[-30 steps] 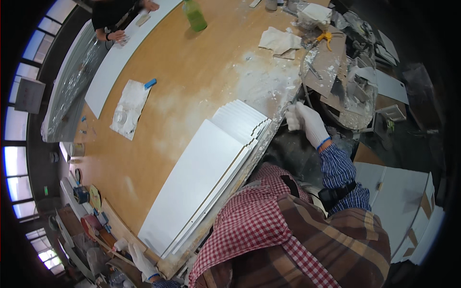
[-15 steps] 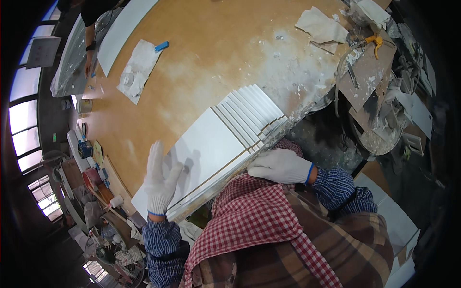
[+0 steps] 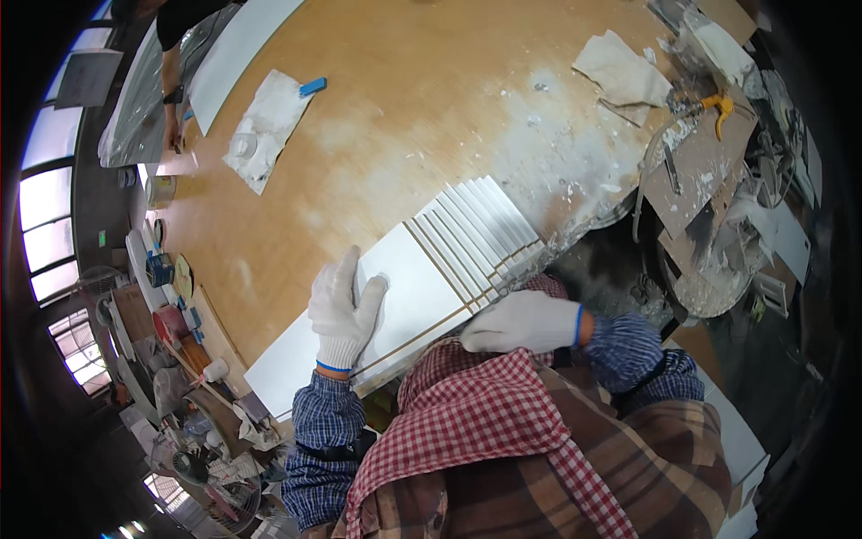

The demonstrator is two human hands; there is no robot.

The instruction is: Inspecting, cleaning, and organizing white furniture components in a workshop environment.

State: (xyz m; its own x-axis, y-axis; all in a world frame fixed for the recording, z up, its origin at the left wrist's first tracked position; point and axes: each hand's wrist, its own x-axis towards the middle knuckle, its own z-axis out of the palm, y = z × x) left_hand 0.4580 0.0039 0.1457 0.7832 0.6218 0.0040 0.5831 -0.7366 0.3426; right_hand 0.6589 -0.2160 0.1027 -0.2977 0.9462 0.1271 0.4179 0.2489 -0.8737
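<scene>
My left hand [image 3: 347, 314], in a white glove, rests on a large white panel [image 3: 413, 287] with a brown edge line; its thumb stands apart from its fingers. Right of that panel, several narrower white panels [image 3: 476, 220] overlap in a stepped row along the table's near edge. My gloved right hand [image 3: 525, 321] lies low against this front edge, by the red-and-white checked cloth [image 3: 476, 404] that I wear. Its fingers point left, close together and fairly straight, with nothing seen in them. The fingertips' undersides are hidden.
The brown table [image 3: 386, 117] carries a white sheet [image 3: 269, 126] with a blue block [image 3: 313, 87]. At the far left is a co-worker's arm [image 3: 171, 90]. Scraps and a yellow air gun [image 3: 718, 110] lie at right; cans and tools crowd the left edge.
My left hand has moved right, further onto the large panel. My right hand has dropped slightly and stays by the front edge. The whole view has shifted a little.
</scene>
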